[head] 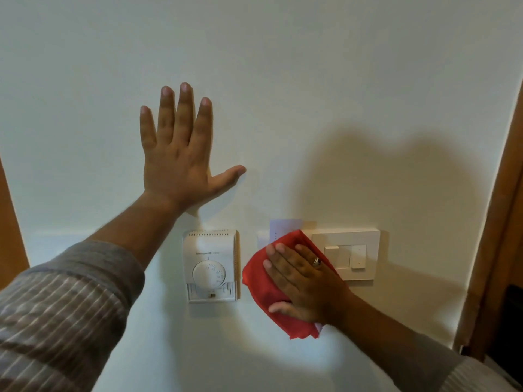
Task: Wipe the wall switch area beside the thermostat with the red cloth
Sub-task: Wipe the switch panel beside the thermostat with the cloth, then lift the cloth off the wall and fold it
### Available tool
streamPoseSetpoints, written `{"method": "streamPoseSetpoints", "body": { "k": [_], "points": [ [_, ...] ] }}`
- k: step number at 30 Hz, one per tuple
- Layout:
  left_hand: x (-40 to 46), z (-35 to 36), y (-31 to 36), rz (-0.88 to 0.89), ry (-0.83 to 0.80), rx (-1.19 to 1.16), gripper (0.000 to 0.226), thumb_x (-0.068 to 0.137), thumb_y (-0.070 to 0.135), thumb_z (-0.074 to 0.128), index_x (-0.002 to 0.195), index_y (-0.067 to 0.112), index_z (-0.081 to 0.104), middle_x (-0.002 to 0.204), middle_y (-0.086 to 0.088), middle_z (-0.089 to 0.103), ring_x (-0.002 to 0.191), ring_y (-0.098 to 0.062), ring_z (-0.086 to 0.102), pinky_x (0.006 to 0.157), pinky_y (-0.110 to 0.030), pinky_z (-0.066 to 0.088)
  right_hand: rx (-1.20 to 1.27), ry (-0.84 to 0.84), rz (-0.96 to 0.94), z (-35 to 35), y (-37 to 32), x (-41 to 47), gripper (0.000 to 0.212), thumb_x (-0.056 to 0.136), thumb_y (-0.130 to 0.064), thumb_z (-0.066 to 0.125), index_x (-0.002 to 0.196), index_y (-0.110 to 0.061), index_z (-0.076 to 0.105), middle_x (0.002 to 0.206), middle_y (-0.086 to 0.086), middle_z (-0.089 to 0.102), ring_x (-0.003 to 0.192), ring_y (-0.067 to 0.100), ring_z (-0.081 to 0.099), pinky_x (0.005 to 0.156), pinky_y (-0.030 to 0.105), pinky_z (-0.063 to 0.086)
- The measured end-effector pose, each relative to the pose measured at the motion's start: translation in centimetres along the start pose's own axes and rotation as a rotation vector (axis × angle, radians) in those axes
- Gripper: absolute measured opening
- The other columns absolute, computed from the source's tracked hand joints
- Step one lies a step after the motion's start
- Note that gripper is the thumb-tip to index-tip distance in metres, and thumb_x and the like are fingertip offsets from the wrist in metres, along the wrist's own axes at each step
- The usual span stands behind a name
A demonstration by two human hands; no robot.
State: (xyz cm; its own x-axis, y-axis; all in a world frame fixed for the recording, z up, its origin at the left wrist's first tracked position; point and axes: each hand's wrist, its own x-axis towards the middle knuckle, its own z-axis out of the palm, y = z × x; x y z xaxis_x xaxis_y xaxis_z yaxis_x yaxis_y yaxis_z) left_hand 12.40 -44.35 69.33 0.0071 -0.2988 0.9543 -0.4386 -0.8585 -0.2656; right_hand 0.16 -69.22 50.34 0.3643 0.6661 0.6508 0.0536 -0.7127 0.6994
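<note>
A white thermostat (210, 265) with a round dial hangs on the pale wall, low in the middle. To its right is a cream wall switch plate (353, 254) with two rockers. My right hand (304, 281), wearing a ring, lies flat on the red cloth (261, 284) and presses it against the wall between the thermostat and the switch plate, covering the plate's left edge. A white piece of the wall fitting pokes out above the cloth. My left hand (177, 154) rests flat on the wall above the thermostat, fingers spread, holding nothing.
A wooden door frame (501, 222) runs down the right edge, and another strip of wood (11, 236) shows at the far left. My striped sleeve (62, 312) fills the lower left corner. Bare wall (311, 66) spreads above.
</note>
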Motion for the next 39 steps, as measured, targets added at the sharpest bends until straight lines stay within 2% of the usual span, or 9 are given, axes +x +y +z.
{"method": "streamPoseSetpoints", "body": {
  "k": [9, 16, 21, 24, 28, 31, 34, 36, 39],
  "points": [
    [0.1, -0.1, 0.1, -0.003, -0.026, -0.009, 0.112, 0.085, 0.087, 0.035, 0.161, 0.008, 0.011, 0.167, -0.028, 0.015, 0.153, -0.051, 0.014, 0.120, -0.071, 0.012, 0.107, 0.096, 0.112, -1.4, 0.2, -0.5, 0.039, 0.108, -0.021, 0.038, 0.142, -0.008, 0.051, 0.150, 0.014, 0.047, 0.145, 0.031, 0.039, 0.123, 0.045, 0.025],
    [0.0, -1.3, 0.5, -0.042, -0.146, -0.001, 0.110, 0.087, 0.084, 0.037, 0.159, 0.003, 0.020, 0.164, -0.032, 0.019, 0.152, -0.054, 0.018, 0.120, -0.072, 0.014, 0.136, 0.222, 0.220, -2.7, -0.9, 1.9, 0.023, 0.103, -0.007, 0.052, 0.108, -0.005, 0.075, 0.101, 0.013, 0.071, 0.118, 0.035, 0.057, 0.118, 0.050, 0.034],
    [-7.6, -5.8, 5.1, -0.032, -0.185, -0.554, 0.100, 0.087, 0.076, 0.049, 0.154, 0.003, 0.037, 0.163, -0.033, 0.018, 0.154, -0.051, 0.012, 0.124, -0.065, 0.016, 0.287, 0.298, 0.289, -5.3, -0.1, 3.1, 0.019, 0.099, -0.004, 0.057, 0.105, 0.000, 0.074, 0.106, 0.013, 0.061, 0.113, 0.035, 0.057, 0.114, 0.053, 0.038],
    [-14.0, -10.1, 8.5, -0.162, -0.394, -0.931, 0.082, 0.083, 0.066, 0.066, 0.149, 0.021, 0.049, 0.166, -0.005, 0.033, 0.156, -0.025, 0.025, 0.125, -0.046, 0.029, 0.355, 0.364, 0.296, -7.5, -0.2, 5.7, 0.018, 0.095, -0.002, 0.063, 0.111, -0.001, 0.070, 0.107, 0.013, 0.056, 0.116, 0.037, 0.056, 0.115, 0.055, 0.036],
    [-15.0, -12.3, 8.3, -0.700, -0.451, -1.249, 0.021, 0.086, 0.047, 0.064, 0.100, 0.031, 0.070, 0.094, 0.008, 0.073, 0.089, -0.010, 0.068, 0.078, -0.026, 0.056, 0.421, 0.377, 0.402, -10.4, -1.9, 9.3, 0.022, 0.097, -0.005, 0.061, 0.116, 0.000, 0.071, 0.104, 0.020, 0.065, 0.122, 0.038, 0.053, 0.113, 0.058, 0.037],
    [-15.3, -13.5, 6.8, -0.909, -0.481, -1.510, 0.010, 0.097, 0.037, 0.057, 0.098, 0.039, 0.066, 0.094, 0.014, 0.073, 0.086, -0.003, 0.070, 0.068, -0.016, 0.054, 0.495, 0.269, 0.731, -12.4, -5.4, 11.2, 0.052, 0.094, -0.031, 0.068, 0.137, -0.004, 0.056, 0.131, 0.021, 0.055, 0.133, 0.034, 0.046, 0.114, 0.046, 0.038],
    [-17.1, -15.2, 4.1, -0.991, -0.526, -1.606, 0.019, 0.103, 0.029, 0.053, 0.100, 0.042, 0.066, 0.097, 0.016, 0.075, 0.089, -0.002, 0.072, 0.068, -0.014, 0.055, 0.905, 0.033, 1.465, -14.6, -12.0, 12.9, 0.081, 0.082, -0.065, 0.058, 0.147, -0.021, 0.041, 0.143, 0.007, 0.053, 0.124, 0.017, 0.054, 0.104, 0.033, 0.047],
    [-18.4, -16.0, 1.5, -1.029, -0.578, -1.638, 0.019, 0.104, 0.031, 0.052, 0.105, 0.044, 0.065, 0.102, 0.016, 0.075, 0.092, -0.002, 0.073, 0.070, -0.019, 0.057, 1.237, -0.045, 1.798, -15.4, -16.4, 14.3, 0.064, 0.083, -0.069, 0.058, 0.129, -0.025, 0.058, 0.123, 0.001, 0.069, 0.101, 0.012, 0.067, 0.087, 0.033, 0.057],
    [-20.2, -16.7, -2.1, -0.998, -0.672, -1.645, 0.018, 0.104, 0.035, 0.052, 0.108, 0.049, 0.063, 0.107, 0.020, 0.074, 0.097, 0.001, 0.071, 0.074, -0.017, 0.056, 1.298, 0.043, 1.900, -15.8, -20.3, 16.1, 0.033, 0.092, -0.051, 0.063, 0.104, -0.021, 0.069, 0.097, -0.001, 0.076, 0.087, 0.017, 0.072, 0.075, 0.035, 0.061]
  ]
}}
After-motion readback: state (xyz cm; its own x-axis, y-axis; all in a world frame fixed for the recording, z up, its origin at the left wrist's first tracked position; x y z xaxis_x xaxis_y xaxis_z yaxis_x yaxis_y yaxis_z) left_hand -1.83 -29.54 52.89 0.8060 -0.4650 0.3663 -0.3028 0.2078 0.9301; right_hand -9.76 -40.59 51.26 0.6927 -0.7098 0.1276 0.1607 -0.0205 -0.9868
